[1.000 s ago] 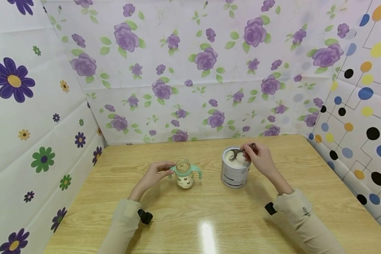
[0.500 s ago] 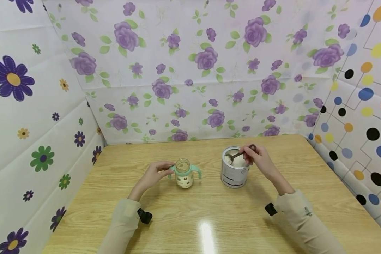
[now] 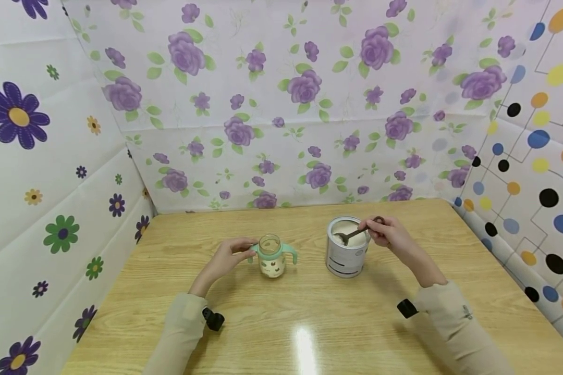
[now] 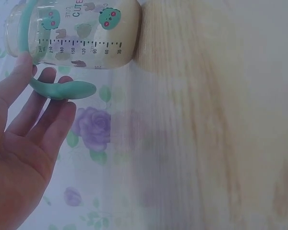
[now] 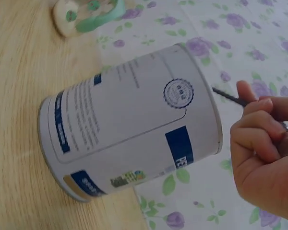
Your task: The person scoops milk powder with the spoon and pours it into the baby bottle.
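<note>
My left hand (image 3: 227,259) pinches one mint-green handle (image 4: 65,89) of a baby bottle (image 3: 272,263), thumb by the collar and fingers curled behind the grip. The bottle stands upright and uncapped on the table, with pale cream contents in its lower part, as the left wrist view shows. To the right is a tin (image 3: 345,259) of off-white powder, lid off. My right hand (image 3: 388,237) holds a dark metal spoon (image 3: 358,233) by its handle over the tin's rim, the bowl down inside at the powder. In the right wrist view the tin's wall (image 5: 129,115) hides that bowl.
The wooden table (image 3: 244,328) reaches back to a rose-patterned cloth (image 3: 305,130). A flower-print sheet (image 3: 65,198) borders it on the left and a dotted sheet (image 3: 535,172) on the right. A small black camera (image 3: 213,319) sits at the left wrist, another black device (image 3: 407,308) at the right.
My right hand has shifted slightly right and turned the spoon, whose bowl first moved left and now sits lower in the tin. Left hand and bottle have stayed put.
</note>
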